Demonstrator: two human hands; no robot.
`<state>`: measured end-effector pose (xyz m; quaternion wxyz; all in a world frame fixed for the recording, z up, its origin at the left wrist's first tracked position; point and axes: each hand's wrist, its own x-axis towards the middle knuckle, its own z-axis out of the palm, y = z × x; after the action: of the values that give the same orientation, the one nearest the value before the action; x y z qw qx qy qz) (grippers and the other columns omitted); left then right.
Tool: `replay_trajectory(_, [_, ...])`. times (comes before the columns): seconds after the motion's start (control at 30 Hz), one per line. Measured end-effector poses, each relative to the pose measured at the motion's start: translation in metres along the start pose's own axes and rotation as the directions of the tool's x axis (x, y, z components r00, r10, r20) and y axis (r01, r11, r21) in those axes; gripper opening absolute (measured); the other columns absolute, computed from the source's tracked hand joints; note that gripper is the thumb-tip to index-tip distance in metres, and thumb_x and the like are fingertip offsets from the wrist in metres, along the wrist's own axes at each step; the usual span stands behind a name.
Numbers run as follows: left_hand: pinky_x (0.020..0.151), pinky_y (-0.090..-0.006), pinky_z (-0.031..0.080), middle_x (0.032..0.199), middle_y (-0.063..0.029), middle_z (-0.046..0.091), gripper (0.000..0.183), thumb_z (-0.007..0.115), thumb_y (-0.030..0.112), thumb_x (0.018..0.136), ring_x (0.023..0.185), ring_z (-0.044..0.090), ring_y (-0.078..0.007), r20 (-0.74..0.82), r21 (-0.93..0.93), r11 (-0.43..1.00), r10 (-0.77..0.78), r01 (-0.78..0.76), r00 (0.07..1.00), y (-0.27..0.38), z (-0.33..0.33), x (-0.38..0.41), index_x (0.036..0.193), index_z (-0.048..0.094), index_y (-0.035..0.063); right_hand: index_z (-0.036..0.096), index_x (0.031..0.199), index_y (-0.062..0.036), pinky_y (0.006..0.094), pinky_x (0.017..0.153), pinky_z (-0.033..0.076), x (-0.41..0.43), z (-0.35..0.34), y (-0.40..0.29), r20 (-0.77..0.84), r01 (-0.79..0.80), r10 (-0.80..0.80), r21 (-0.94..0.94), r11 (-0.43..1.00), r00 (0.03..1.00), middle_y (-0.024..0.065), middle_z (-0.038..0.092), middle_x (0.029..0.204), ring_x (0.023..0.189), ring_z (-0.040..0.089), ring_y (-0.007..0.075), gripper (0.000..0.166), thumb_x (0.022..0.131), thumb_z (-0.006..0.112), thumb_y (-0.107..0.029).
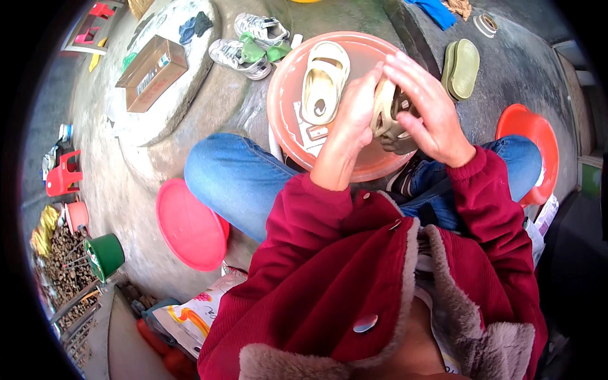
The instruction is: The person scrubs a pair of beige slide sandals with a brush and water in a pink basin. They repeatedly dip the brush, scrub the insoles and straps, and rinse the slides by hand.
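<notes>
Between my two hands, above a pink plastic basin (285, 111), is a beige strapped sandal (384, 107) with a darker, brownish side. My left hand (354, 114) lies along its left side, the fingers pointing up. My right hand (425, 107) covers its upper right side, with the thumb across the straps. Part of the sandal is hidden by the fingers. A second sandal, cream-coloured (325, 85), rests in the basin's left half with its strapped side showing. Below it in the basin is a pale printed pattern, partly behind my left wrist.
Sneakers (242, 54) with green cloth stand beyond the basin's left side. Green slippers (463, 69) lie at the upper right. A red basin (544, 152) is by my right knee, a pink round lid or basin (192, 225) by my left. An open cardboard box (154, 76) sits on a stone slab.
</notes>
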<state>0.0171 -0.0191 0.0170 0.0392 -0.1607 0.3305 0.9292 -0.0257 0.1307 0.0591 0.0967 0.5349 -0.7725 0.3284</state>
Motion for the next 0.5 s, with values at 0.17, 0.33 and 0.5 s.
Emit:
replay_trajectory(0.17, [0.074,-0.0311,0.056,0.098,-0.0086,0.067,0.035,0.046,0.032,0.103,0.085,0.066,-0.017,0.01,-0.107,0.993,-0.039,0.04,0.999,-0.002,-0.01,0.006,0.11,0.062,0.0015,0.049,0.138,-0.0038,0.0466,0.11,0.036,-0.02,0.006,-0.02,0.231,0.099,-0.071,-0.114,0.988,0.97,0.0148,0.049,0.143,0.135,0.045,0.0326,0.062,0.087,0.063,-0.035])
replay_trajectory(0.33, [0.075,-0.0303,0.056,0.099,-0.0069,0.067,0.029,0.048,0.027,0.103,0.089,0.066,-0.0156,-0.02,-0.127,0.992,-0.028,0.025,0.999,0.001,-0.001,0.002,0.113,0.06,0.0032,0.048,0.139,-0.0022,0.0456,0.111,0.035,-0.003,0.005,-0.008,0.023,0.017,-0.012,-0.226,0.974,1.0,0.0171,0.048,0.142,0.135,0.044,0.0327,0.064,0.088,0.061,-0.038])
replay_trajectory(0.5, [0.072,-0.029,0.056,0.096,-0.0072,0.066,0.028,0.048,0.026,0.103,0.086,0.066,-0.0156,-0.068,-0.091,0.996,-0.027,0.021,0.997,0.003,0.001,-0.001,0.112,0.06,0.0029,0.048,0.139,-0.0021,0.0458,0.111,0.036,-0.016,0.01,-0.022,0.109,0.034,-0.02,-0.131,0.991,0.994,0.0161,0.046,0.144,0.134,0.044,0.0341,0.068,0.083,0.067,-0.036])
